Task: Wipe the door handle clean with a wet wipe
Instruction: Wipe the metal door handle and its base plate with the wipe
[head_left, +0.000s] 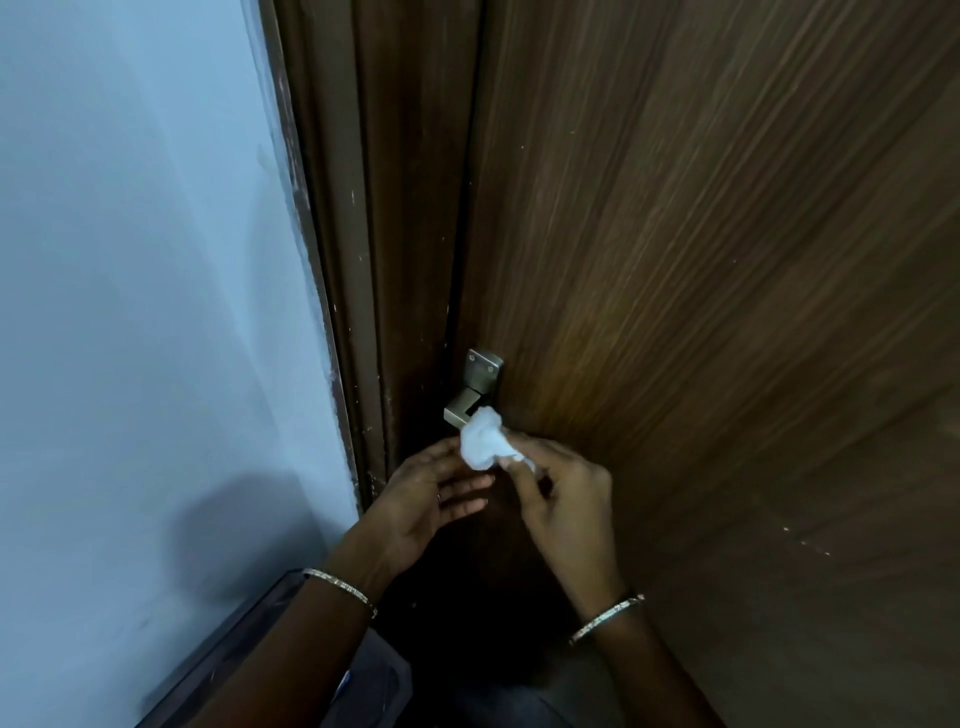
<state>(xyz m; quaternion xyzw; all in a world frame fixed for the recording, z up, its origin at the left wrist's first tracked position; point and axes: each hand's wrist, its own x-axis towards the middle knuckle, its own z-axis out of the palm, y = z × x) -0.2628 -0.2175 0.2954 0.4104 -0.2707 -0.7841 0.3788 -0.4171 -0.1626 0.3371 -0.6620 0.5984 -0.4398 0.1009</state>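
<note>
A metal door handle (470, 400) with a square screwed plate is fixed near the left edge of a brown wooden door (701, 260). A crumpled white wet wipe (483, 441) presses against the handle's lower part and hides it. My right hand (561, 499) pinches the wipe between thumb and fingers. My left hand (436, 499) hovers just left of and below the wipe, fingers spread, fingertips close to the wipe, holding nothing. Both wrists wear thin bangles.
A dark wooden door frame (363, 260) runs up the left of the door. A pale blue wall (145, 260) fills the left side. A dark skirting edge (218, 654) lies at the bottom left, by my legs.
</note>
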